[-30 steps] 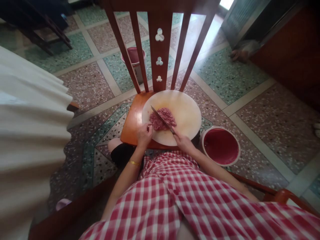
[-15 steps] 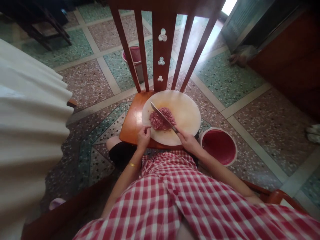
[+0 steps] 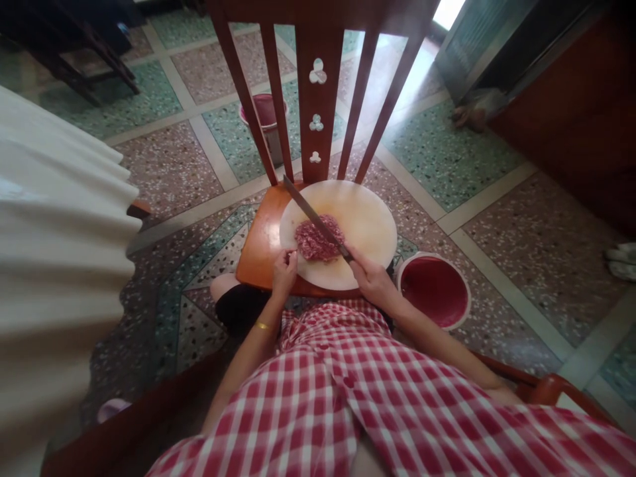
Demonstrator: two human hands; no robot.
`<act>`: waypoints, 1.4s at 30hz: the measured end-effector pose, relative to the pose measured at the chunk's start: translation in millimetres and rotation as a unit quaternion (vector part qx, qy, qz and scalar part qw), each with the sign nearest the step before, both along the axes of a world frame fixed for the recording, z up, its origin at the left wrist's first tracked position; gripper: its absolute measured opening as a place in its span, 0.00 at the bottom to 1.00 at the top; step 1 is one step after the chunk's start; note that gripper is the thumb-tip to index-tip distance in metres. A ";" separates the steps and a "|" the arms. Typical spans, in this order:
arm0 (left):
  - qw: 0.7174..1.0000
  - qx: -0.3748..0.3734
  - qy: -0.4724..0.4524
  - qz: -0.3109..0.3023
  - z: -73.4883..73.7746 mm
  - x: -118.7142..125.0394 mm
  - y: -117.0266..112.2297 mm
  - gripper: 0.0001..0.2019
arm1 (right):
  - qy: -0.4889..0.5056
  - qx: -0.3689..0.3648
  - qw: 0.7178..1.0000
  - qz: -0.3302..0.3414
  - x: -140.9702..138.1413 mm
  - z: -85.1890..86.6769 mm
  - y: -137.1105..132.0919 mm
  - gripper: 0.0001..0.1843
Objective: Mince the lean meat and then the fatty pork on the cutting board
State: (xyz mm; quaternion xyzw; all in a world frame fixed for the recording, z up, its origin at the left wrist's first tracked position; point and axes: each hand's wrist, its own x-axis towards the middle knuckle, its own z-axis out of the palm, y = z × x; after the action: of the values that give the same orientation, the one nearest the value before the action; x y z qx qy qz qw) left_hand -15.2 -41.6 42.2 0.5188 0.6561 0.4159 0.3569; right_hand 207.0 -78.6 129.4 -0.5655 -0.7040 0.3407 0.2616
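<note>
My right hand [image 3: 371,278] is wrapped round the handle of a knife [image 3: 313,215]. Its long blade points away to the left, crossing over a mound of minced meat [image 3: 315,244], with the tip past the board's far left edge. The meat, pinkish red, lies on the left half of a round pale cutting board [image 3: 372,225]. My left hand [image 3: 285,268] is closed, fingers curled, at the board's near left edge; whether it grips anything is hidden. The board rests on the seat of a wooden chair [image 3: 256,248].
A red-lined bucket [image 3: 434,291] stands on the floor right of the chair. Behind the slatted chair back [image 3: 315,99] is another reddish bin [image 3: 264,109]. A cream pleated cloth [image 3: 64,265] hangs at the left. Dark furniture [image 3: 571,119] stands at the right.
The knife has risen off the meat, its tip swinging up and away toward the chair back. My left hand stays at the board's edge. The view has shifted slightly.
</note>
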 end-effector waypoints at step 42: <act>1.000 -0.005 -0.020 -0.008 -14.7 -2.6 -0.4 0.13 | -0.049 -0.061 0.996 -0.052 16.9 -17.7 11.0 0.22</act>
State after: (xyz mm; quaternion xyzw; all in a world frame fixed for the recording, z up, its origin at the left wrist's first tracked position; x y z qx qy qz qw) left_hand -17.8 -42.0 27.6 0.5142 0.6464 0.4202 0.3758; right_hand 223.9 -67.6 111.7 -0.6322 -0.6637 0.3406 0.2092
